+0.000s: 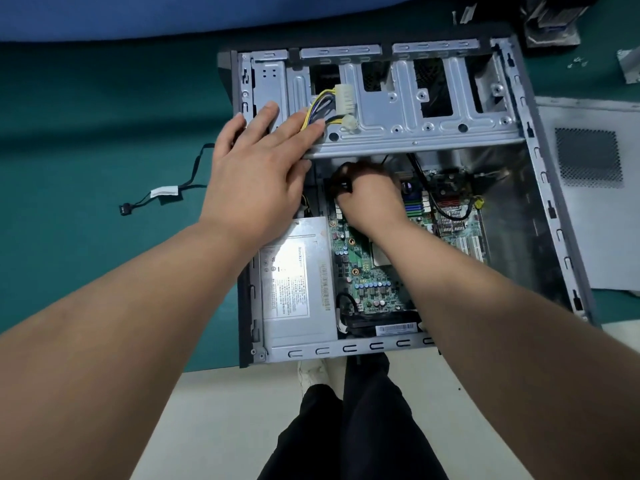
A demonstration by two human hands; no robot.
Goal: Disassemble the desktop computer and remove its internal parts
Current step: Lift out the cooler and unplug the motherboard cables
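Left hand (258,161) lies flat with fingers spread on the drive cage (398,109) at the far end of the open computer case (550,202), which sits on its side at the near edge of the green mat (86,133). Right hand (369,194) reaches under the cage, fingers curled round a black cable (341,178) above the motherboard (367,275); the power supply (294,282) fills the case's near left corner.

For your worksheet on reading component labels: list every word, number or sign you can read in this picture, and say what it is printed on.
Nothing reads with certainty.
Power supply label: a rotated brand word and fine print, too blurred.
Barcode sticker on the black part at the case's near edge: too small.
White tag on the loose cable: blurred.
Motherboard markings: too small.
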